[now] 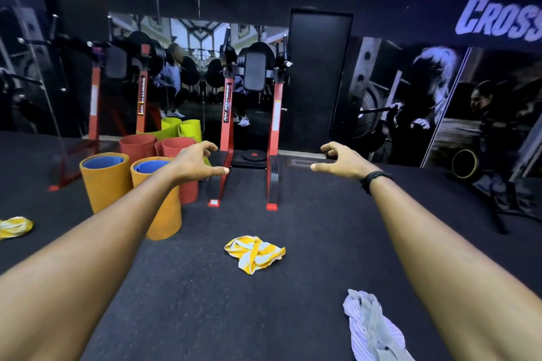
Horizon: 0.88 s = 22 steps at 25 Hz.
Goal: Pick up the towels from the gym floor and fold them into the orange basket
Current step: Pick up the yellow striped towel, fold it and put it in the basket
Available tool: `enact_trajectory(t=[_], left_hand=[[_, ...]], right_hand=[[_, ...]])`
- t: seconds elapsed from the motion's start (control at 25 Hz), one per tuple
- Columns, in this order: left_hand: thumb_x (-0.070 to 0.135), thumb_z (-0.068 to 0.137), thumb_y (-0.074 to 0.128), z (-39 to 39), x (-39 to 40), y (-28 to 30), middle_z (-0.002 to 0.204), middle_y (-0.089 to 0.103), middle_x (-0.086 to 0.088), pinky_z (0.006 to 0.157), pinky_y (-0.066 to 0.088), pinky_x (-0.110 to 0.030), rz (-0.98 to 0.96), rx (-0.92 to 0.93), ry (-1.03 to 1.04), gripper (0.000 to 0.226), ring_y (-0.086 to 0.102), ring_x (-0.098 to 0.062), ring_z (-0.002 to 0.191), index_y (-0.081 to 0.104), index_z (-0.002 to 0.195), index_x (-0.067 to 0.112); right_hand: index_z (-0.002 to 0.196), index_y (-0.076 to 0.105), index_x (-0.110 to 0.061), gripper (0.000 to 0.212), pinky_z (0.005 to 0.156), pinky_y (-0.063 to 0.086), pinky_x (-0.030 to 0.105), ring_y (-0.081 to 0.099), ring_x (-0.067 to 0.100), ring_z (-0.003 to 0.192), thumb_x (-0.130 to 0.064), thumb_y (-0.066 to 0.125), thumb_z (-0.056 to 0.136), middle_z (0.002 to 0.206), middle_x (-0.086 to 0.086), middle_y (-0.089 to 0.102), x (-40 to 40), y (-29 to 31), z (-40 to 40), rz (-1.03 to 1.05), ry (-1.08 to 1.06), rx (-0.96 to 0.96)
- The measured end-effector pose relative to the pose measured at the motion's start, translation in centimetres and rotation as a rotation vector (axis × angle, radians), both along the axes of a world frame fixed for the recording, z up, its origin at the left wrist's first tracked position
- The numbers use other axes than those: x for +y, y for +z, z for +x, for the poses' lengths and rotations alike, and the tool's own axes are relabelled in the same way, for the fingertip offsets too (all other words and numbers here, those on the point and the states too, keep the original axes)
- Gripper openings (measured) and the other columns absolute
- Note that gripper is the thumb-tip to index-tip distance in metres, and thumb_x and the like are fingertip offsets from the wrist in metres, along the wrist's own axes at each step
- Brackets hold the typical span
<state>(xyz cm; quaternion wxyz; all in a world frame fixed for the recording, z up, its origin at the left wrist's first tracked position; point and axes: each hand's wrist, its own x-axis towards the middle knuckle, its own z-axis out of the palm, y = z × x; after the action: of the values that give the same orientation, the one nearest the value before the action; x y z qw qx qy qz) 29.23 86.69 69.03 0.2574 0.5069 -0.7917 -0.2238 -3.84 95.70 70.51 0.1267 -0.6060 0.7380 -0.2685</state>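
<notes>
Yellow-striped towel [254, 253] lies crumpled on the floor [308, 228]: soft, light, limp; pinch a raised fold. Left hand [195, 163] and right hand [343, 162] hover loosely curled, empty.

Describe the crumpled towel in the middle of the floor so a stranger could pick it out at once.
Start at the red dip stand against the mirrored wall, then come straight toward the camera across the dark floor. The yellow-and-white striped towel lies there bunched up. The pale lilac striped towel lies nearer the camera, and another yellow towel lies at the far left edge.

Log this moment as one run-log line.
left hand: open, empty | right hand: open, empty | yellow striped towel: on floor | grey towel: on floor | basket: not visible
</notes>
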Motion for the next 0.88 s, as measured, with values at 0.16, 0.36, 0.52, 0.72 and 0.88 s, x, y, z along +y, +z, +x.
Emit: enact_trajectory(t=[0.16,0.36,0.52,0.72,0.88], left_hand=[[0.041,0.074,0.078,-4.2,-10.3,-2.1,0.136,0.051,-0.008,0.099,0.04,-0.033,0.018,-0.016,0.003,0.073,0.049,-0.023,0.124,0.047,0.135,0.016],[0.04,0.072,0.08,-8.9,-23.6,-0.3,0.136,0.052,-0.009,0.102,0.042,-0.035,0.037,0.013,0.047,0.073,0.05,-0.022,0.123,0.049,0.133,0.017],[0.04,0.072,0.08,-12.5,-33.3,-0.1,0.135,0.053,-0.007,0.099,0.041,-0.031,0.043,0.033,0.061,0.072,0.051,-0.022,0.122,0.05,0.132,0.018],[0.04,0.071,0.081,-15.0,-44.4,-3.2,0.136,0.053,-0.009,0.102,0.04,-0.032,0.06,0.01,0.071,0.074,0.051,-0.022,0.124,0.05,0.134,0.015],[0.038,0.073,0.08,-16.4,-54.3,-7.0,0.136,0.053,-0.009,0.1,0.038,-0.029,0.083,0.035,0.065,0.069,0.051,-0.022,0.123,0.051,0.132,0.016]], right_hand=[[0.135,0.048,-0.019,0.07,0.1,0.038,0.03,0.049,0.02,0.125,-0.046,0.076,0.076,0.138,0.008,0.05,-10.7,-1.6,-5.2,0.002,-0.009,-0.029],[0.136,0.047,-0.021,0.073,0.103,0.038,0.031,0.047,0.021,0.128,-0.047,0.076,0.074,0.141,0.009,0.047,-24.5,-0.8,-10.2,0.04,0.019,-0.056],[0.136,0.047,-0.022,0.072,0.104,0.038,0.033,0.047,0.021,0.128,-0.049,0.075,0.075,0.141,0.008,0.048,-35.0,0.0,-13.1,0.039,0.036,-0.052],[0.137,0.046,-0.02,0.072,0.106,0.04,0.038,0.047,0.022,0.128,-0.047,0.074,0.077,0.141,0.008,0.047,-46.1,-2.3,-15.3,0.075,0.062,-0.031],[0.134,0.048,-0.019,0.069,0.105,0.04,0.035,0.046,0.021,0.128,-0.048,0.074,0.077,0.14,0.006,0.048,-55.9,-5.5,-16.8,0.105,0.071,-0.009]])
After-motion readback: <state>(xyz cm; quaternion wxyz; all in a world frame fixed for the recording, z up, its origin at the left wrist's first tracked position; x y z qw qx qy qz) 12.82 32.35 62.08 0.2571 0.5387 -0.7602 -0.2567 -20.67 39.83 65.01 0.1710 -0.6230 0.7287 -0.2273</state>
